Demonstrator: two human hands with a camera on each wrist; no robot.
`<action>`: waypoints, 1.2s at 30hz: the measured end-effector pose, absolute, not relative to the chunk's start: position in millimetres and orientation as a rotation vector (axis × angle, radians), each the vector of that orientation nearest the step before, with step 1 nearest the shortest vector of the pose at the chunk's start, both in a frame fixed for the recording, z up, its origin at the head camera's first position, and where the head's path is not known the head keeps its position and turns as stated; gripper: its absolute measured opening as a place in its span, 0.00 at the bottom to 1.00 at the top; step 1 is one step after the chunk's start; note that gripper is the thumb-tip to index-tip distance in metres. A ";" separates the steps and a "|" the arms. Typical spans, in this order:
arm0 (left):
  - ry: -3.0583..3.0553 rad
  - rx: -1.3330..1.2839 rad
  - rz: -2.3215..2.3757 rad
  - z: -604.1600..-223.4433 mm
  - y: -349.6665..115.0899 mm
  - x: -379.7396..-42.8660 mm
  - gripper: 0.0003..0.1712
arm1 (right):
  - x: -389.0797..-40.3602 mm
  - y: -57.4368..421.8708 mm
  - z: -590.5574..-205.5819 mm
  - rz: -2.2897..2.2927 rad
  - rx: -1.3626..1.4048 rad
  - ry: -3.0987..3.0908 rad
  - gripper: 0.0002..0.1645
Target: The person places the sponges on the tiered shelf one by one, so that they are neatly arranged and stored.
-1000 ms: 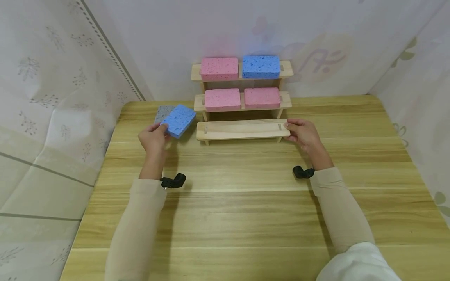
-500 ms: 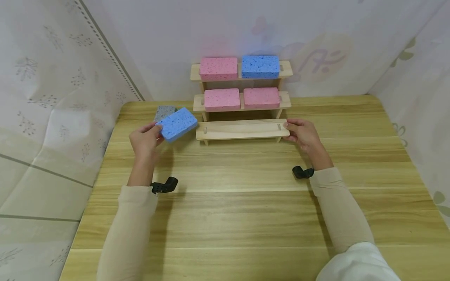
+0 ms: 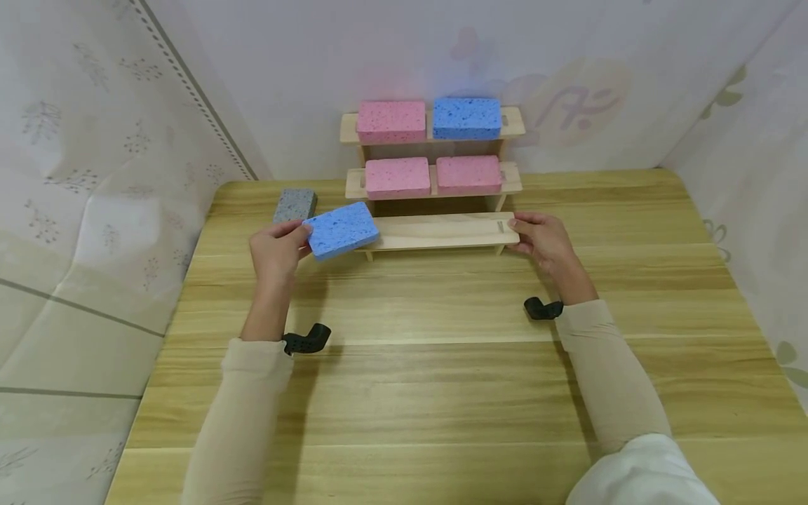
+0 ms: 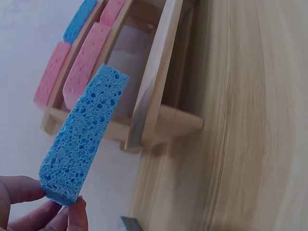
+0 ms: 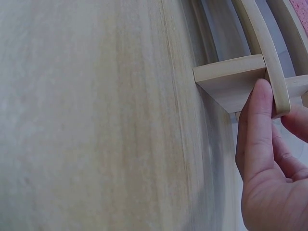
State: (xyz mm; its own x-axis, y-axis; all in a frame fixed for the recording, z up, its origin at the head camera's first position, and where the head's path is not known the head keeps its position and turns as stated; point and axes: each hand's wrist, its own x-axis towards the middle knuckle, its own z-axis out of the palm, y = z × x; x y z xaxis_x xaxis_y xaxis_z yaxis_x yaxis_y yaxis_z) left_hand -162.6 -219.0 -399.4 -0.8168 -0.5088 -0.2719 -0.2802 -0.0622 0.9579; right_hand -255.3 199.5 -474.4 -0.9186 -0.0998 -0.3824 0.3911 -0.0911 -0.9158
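Observation:
My left hand (image 3: 275, 251) pinches a blue sponge (image 3: 343, 230) by its left end, thumb on top. In the head view the sponge overlaps the left end of the lowest shelf board (image 3: 442, 231). The left wrist view shows the sponge (image 4: 85, 134) edge-on, apart from the board (image 4: 155, 72). My right hand (image 3: 544, 240) grips the right end of that board, thumb above and fingers below, as the right wrist view of the hand (image 5: 274, 163) also shows. The wooden rack has three stepped tiers.
A pink sponge (image 3: 391, 121) and a blue sponge (image 3: 466, 118) sit on the top tier. Two pink sponges, one left (image 3: 398, 177) and one right (image 3: 469, 174), sit on the middle tier. A grey sponge (image 3: 294, 205) lies on the wooden table (image 3: 429, 393), left of the rack.
The blue sponge in my left hand has moved right, from over the grey sponge to over the lowest board's left end, and turned flatter. The grey sponge shows more fully. My right hand stays put.

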 end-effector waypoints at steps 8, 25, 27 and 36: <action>-2.144 0.799 -1.927 -402.3 -198.5 -169.3 0.16 | -255.5 200.4 -473.4 -2.071 0.313 1.863 0.28; -2.320 0.691 -1.879 -412.5 -161.9 -186.1 0.16 | -255.7 201.6 -473.8 -2.056 0.321 1.882 0.28; -2.332 0.685 -1.883 -412.6 -157.6 -188.2 0.16 | -255.9 201.7 -473.9 -2.055 0.320 1.883 0.28; -2.349 0.663 -1.864 -419.5 -140.9 -198.5 0.16 | -256.6 201.2 -474.6 -2.049 0.313 1.893 0.28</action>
